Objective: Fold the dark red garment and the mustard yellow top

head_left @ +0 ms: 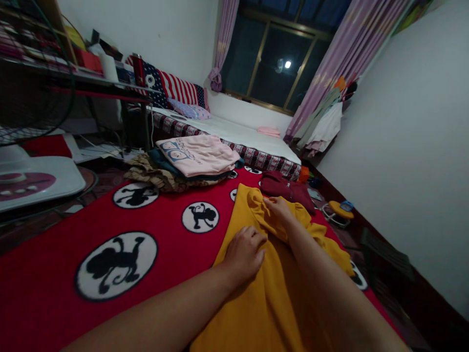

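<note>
A mustard-yellow garment point(264, 293) lies spread on a red blanket point(164, 234) printed with black-and-white monkey circles. My left hand point(245, 252) rests on the garment's middle with its fingers curled into the cloth. Further away, my right hand point(279, 208) pinches a bunched fold of the same garment near its top edge.
A pile of folded clothes topped by a pink shirt point(198, 154) sits at the blanket's far end. A dark red garment point(286, 188) lies beyond the yellow one. A mattress point(234, 134), a shelf point(73, 73) and a fan point(22, 98) stand at left; a wall runs along the right.
</note>
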